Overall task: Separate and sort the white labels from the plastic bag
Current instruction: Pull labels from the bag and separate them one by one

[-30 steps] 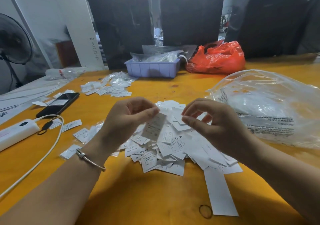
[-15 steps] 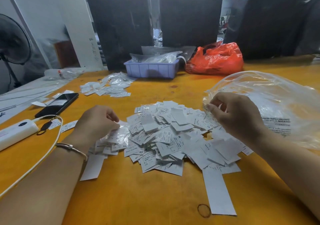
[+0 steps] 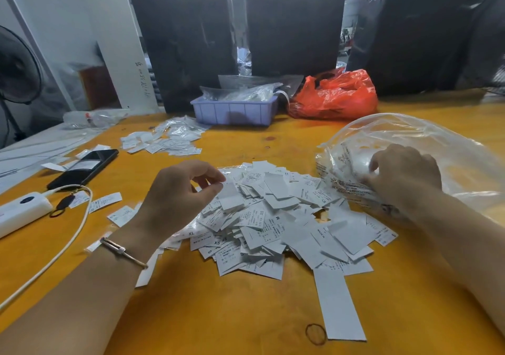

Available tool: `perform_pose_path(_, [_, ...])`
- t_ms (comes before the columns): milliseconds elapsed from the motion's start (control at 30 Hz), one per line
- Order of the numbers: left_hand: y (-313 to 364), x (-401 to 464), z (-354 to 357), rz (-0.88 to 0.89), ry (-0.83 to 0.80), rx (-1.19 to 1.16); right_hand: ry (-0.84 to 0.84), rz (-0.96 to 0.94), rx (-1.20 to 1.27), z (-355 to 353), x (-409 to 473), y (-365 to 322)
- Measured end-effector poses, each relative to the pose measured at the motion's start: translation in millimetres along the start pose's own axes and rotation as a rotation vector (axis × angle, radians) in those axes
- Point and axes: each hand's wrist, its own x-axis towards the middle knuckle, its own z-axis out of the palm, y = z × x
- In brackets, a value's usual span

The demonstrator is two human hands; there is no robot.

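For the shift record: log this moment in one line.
left hand: over heap of white paper labels | right hand: gripping clear plastic bag | surface: yellow table

White labels [image 3: 273, 218] in the pile read XL, XS, S, M, MADE IN CHINA; plastic bag [image 3: 410, 141] print was illegible.

Label pile [image 3: 276, 218] between hands: left fingers [image 3: 211, 188] over its left edge, right fingers [image 3: 374, 182] on bag [image 3: 410, 141] at its right. Tray [image 3: 235, 113] behind.

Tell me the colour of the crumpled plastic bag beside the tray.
Red-orange crumpled plastic bag, right of the lilac plastic tray; head view.
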Motion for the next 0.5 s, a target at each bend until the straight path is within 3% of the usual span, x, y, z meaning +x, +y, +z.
perform_pose_path(500, [2.6, -2.1, 3.0, 0.016, -0.041, -0.038, 0.189, -0.004, 0.309, -1.4, 2.1, 5.5])
